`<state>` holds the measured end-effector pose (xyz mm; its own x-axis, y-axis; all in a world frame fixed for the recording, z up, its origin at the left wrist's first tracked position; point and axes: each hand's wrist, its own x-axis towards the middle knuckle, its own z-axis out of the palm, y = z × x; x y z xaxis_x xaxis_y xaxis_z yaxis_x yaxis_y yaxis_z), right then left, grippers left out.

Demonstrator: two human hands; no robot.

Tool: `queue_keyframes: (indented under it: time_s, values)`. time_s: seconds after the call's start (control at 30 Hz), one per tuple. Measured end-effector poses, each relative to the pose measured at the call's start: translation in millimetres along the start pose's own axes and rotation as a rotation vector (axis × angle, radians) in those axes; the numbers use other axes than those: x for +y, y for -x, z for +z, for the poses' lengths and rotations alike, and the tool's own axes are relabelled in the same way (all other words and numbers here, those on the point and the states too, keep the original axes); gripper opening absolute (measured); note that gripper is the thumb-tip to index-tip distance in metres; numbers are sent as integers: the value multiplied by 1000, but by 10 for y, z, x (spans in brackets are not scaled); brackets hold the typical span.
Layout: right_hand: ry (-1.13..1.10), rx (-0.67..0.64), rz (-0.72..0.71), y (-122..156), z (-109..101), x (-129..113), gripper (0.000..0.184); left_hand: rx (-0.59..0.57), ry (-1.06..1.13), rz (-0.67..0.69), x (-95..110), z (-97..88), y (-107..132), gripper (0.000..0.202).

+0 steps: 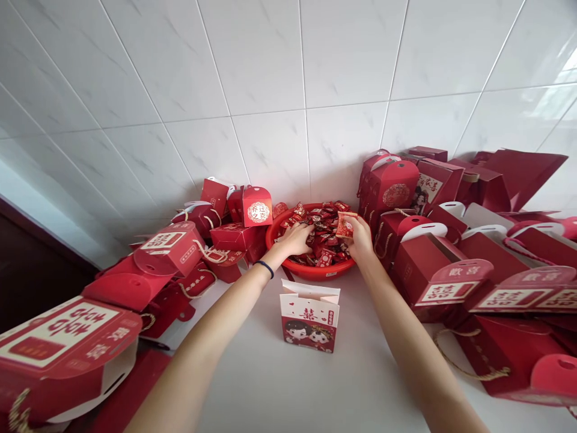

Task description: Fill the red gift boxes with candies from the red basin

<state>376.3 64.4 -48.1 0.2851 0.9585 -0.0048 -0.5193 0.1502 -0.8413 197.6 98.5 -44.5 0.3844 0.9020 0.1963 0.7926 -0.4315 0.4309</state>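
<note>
A red plastic basin [321, 273] stands against the wall, filled with small wrapped candies [325, 258] in red and dark wrappers. My left hand [295, 239], with a dark band at the wrist, reaches into its left side. The fingers are curved and apart, touching the candies, and nothing shows in their grip. Over the right side of the basin, my right hand [360, 236] pinches a red and gold wrapped packet [345, 225]. In front of the basin, between my forearms, a red and white gift box [310, 319] with two cartoon figures stands upright, its top open.
Red gift boxes with rope handles [169, 246] are piled along the left. More red boxes [444, 264] crowd the right side, some with white flaps. A white tiled wall [270, 72] rises behind the pale tabletop [270, 385].
</note>
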Motion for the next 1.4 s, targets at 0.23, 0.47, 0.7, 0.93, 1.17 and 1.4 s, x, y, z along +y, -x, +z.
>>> queue_keyframes:
  time_s: [0.23,0.47,0.7,0.93,1.17,1.4]
  values:
    - [10,-56,17,-26,-19,27,19,126,294,-48,-121,7,-70,24]
    - [14,-173,45,-15,10,89,25,96,715,18,-88,-15,7,36]
    - [-16,-151,-32,-24,-17,104,33,42,727,113,131,64,-106,37]
    - [-100,49,-112,-157,-73,112,29,35,445,99,2,91,-84,35]
    - [-110,37,-100,-133,-65,98,27,47,318,87,-50,150,-80,14]
    - [-97,-36,-74,-101,-60,87,26,197,434,14,-124,100,-83,17]
